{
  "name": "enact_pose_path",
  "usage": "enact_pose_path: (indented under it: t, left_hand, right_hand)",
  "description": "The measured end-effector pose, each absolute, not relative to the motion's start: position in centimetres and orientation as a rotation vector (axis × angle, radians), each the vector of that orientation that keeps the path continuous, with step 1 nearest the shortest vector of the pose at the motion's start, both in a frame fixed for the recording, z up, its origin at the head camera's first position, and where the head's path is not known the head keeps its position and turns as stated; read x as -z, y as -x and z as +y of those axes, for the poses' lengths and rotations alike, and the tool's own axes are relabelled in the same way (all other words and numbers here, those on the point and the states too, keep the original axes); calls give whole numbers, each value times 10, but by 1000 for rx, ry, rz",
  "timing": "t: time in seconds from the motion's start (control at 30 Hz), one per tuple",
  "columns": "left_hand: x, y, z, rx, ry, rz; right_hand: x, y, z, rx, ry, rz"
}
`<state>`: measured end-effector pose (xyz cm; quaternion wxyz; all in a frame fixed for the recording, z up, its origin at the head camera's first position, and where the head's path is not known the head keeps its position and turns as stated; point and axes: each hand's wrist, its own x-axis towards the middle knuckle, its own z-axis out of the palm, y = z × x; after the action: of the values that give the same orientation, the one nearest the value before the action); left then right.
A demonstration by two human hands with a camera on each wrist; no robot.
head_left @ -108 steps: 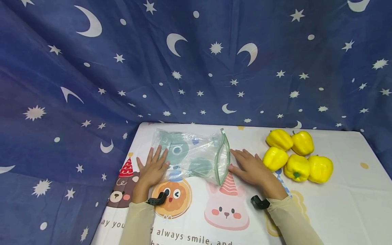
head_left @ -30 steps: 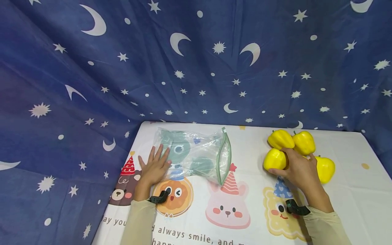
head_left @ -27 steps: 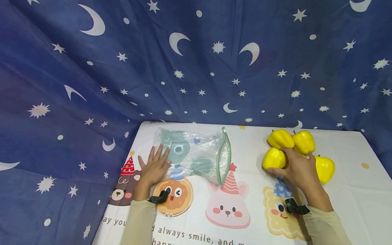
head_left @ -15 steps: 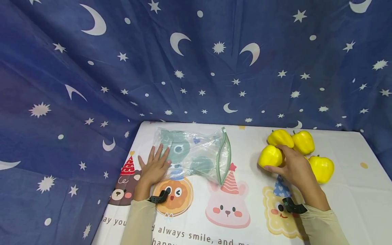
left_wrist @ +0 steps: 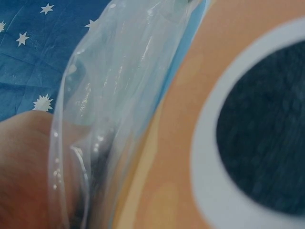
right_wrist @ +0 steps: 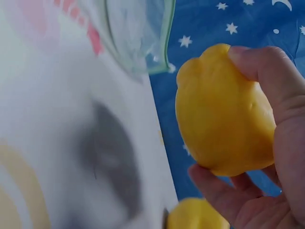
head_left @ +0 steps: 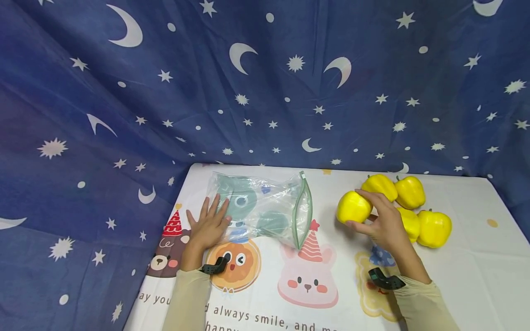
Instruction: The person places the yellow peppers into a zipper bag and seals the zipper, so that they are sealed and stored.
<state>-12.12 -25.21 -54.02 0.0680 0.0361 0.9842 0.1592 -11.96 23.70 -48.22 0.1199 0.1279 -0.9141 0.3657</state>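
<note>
My right hand (head_left: 383,220) grips a yellow bell pepper (head_left: 354,208) between thumb and fingers. In the right wrist view the same bell pepper (right_wrist: 224,114) appears raised off the table, its shadow falling on the cloth. My left hand (head_left: 207,230) lies flat with spread fingers on the left part of a clear zip bag (head_left: 269,209). The bag's green-edged mouth (head_left: 295,216) faces right, towards the held pepper, and gapes. Up close in the left wrist view, the bag's plastic (left_wrist: 109,71) stands beside part of the left hand (left_wrist: 24,167).
Several more yellow peppers (head_left: 434,228) sit grouped at the right of the table. A white cloth (head_left: 476,276) with cartoon prints covers the tabletop. Behind and to the left hangs a dark blue curtain (head_left: 265,92) with moons and stars.
The right hand has gone from beside the bag's mouth to the peppers, taken hold of the left one and brought it left, away from the group. The left hand has stayed on the bag.
</note>
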Motion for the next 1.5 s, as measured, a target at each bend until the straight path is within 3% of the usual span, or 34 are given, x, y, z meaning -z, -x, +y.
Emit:
enact_pose_path:
  t: [0.6, 1.2, 1.5]
  left_hand:
    - [541, 121, -250, -457, -115, 2970]
    - [540, 121, -252, -481, -111, 2974]
    - [542, 121, -252, -489, -107, 2975]
  right_hand:
    - [506, 131, 213, -2483, 21, -2305]
    - [524, 153, 179, -2653, 289, -1994]
    - [534, 162, 167, -2693, 259, -1881]
